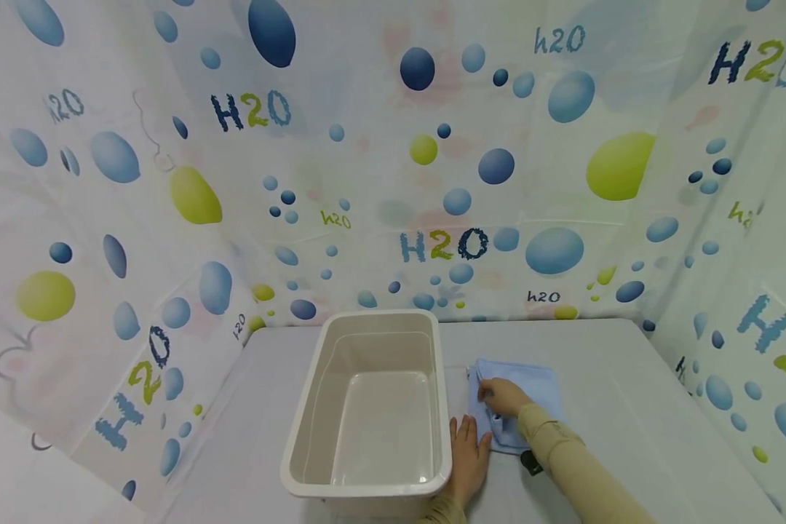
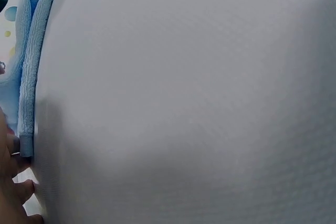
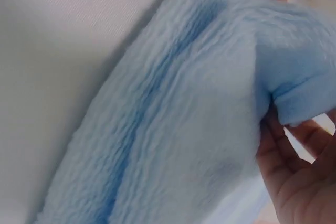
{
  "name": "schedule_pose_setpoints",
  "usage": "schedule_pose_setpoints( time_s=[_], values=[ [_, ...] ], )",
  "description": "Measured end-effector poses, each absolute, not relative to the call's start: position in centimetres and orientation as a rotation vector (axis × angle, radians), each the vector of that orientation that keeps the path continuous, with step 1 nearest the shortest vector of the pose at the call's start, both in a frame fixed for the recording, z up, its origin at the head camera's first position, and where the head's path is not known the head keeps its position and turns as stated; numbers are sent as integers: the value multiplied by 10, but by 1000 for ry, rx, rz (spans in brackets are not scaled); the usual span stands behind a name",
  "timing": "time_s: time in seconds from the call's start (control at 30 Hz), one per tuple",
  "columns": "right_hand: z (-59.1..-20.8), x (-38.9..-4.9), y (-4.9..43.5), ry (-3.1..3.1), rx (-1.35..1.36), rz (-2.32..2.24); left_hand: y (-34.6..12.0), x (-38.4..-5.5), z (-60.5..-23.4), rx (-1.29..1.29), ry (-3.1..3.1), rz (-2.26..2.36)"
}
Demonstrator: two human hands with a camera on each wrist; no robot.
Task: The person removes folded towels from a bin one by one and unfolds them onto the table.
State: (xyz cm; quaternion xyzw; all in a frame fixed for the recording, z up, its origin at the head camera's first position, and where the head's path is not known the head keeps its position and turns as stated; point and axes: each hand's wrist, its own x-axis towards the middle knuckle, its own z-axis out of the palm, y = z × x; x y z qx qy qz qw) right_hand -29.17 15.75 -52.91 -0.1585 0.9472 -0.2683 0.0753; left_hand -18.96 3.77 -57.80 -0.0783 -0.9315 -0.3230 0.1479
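Pale grey cloth covers the bench (image 1: 629,407), which carries everything. Nearest, the left hand (image 1: 468,455) lies flat with fingers straight on the bench, between the cream rectangular plastic tub (image 1: 373,407) and the folded light-blue fleece towel (image 1: 530,386), its fingertips just at the towel's near edge. The right hand (image 1: 504,397) rests on the towel, fingers curled round a fold of it. Behind, a white curtain (image 1: 393,182) printed with blue and green bubbles and "H2O" lettering walls the bench in.
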Motion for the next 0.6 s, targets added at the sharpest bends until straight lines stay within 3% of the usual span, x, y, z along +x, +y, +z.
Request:
schedule_pose_setpoints(
  time_s=[0.6],
  values=[
    [-508,-286,192,2775,-491,-965,36,-189,-583,-300,-2652,-660]
  ],
)
